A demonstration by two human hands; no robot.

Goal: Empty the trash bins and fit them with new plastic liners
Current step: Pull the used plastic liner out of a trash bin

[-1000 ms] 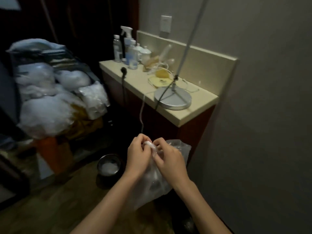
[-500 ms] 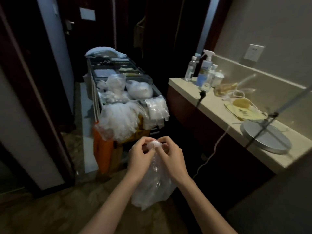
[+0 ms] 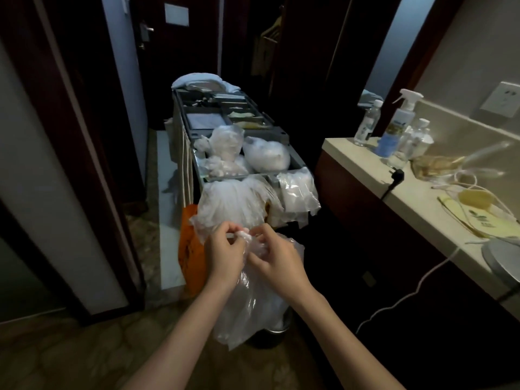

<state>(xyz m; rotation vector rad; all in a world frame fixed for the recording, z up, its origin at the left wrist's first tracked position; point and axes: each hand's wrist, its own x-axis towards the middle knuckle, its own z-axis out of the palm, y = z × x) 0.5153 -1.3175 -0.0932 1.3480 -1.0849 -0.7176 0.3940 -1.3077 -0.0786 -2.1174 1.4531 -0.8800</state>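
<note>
Two-handed, still pinches the twisted neck of the bag (image 3: pixel 253 305) between left hand (image 3: pixel 223 258) and right hand (image 3: pixel 277 263) at 6 o'clock. Hangs it now over the bin (image 3: pixel 270 337), unseen before. Faces the cart (image 3: pixel 270 135) squarely at 12, nearer than before; counter (image 3: pixel 351 153) at 3.

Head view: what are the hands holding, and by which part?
Both the left hand and right hand pinch the clear plastic bag at its gathered top.
</note>
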